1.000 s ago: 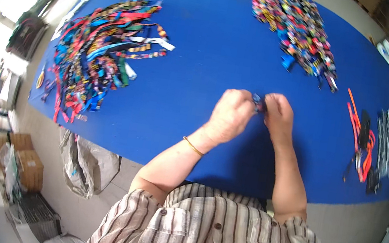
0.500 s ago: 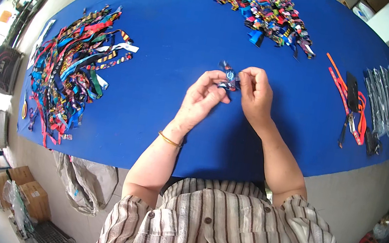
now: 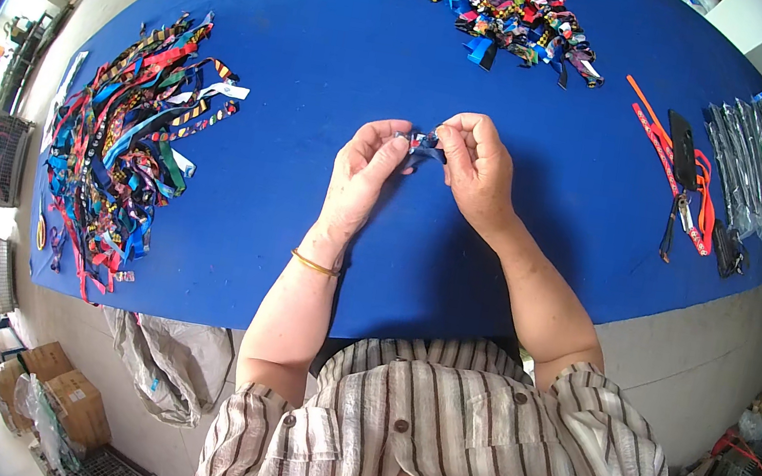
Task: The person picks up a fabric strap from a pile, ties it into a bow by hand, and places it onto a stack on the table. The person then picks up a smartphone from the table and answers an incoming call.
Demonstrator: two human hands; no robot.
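Observation:
Between my two hands, above the blue table (image 3: 286, 214), is a short dark-blue printed fabric strip (image 3: 425, 153), looped or folded. My left hand (image 3: 366, 172) pinches its left end between thumb and fingers. At the other end, my right hand (image 3: 477, 174) grips the strip with thumb and forefinger. Part of the strip is hidden behind the fingers. Off to the left lies a tangled heap of long colourful fabric strips (image 3: 123, 150). Across the table at the far side is a pile of short folded colourful strips (image 3: 523, 13).
On the right are orange and red lanyards (image 3: 656, 141), a black flat case (image 3: 681, 150) and a row of clear-wrapped dark packs (image 3: 755, 171). Yellow-handled scissors (image 3: 41, 230) lie at the left edge. Cardboard boxes (image 3: 75, 404) stand on the floor at lower left.
The strip has turned between my fingers, and its printed face shows less. Both hands appear slightly further left, while the whole view has shifted a little.

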